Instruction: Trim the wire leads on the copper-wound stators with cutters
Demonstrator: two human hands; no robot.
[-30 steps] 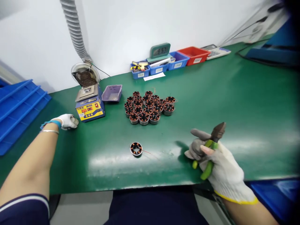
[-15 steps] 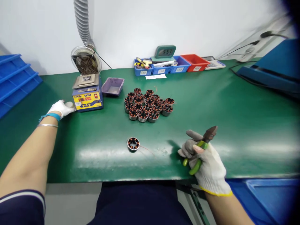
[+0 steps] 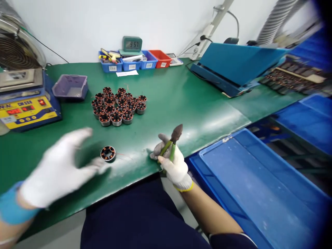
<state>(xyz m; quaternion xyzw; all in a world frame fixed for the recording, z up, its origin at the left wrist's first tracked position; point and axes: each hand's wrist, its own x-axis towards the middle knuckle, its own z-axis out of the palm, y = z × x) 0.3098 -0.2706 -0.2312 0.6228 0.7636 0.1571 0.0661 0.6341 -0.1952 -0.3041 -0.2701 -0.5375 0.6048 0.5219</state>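
My left hand (image 3: 62,164), in a white glove and blurred by motion, is over the left part of the bench with thumb and fingers spread. Its thumb tip is close beside a single wound motor stator (image 3: 108,154), which lies flat with a thin copper wire trailing to the right. In my right hand (image 3: 172,160), also gloved, are green-handled cutting pliers (image 3: 173,141), their dark jaws pointing up and away. Beyond the lone stator, a cluster of several similar stators (image 3: 116,119) stands packed together.
At the left stands a yellow-and-blue soldering pot unit (image 3: 28,112) beside a purple tray (image 3: 83,86). Small tool bins (image 3: 149,61) and a clock (image 3: 132,44) line the wall. A blue tilted case (image 3: 233,65) is at back right. A large blue bin (image 3: 259,186) adjoins the front edge.
My left hand has left the round object beside the soldering unit and come to the lone stator, opening. The view has turned right. My right hand still holds the pliers.
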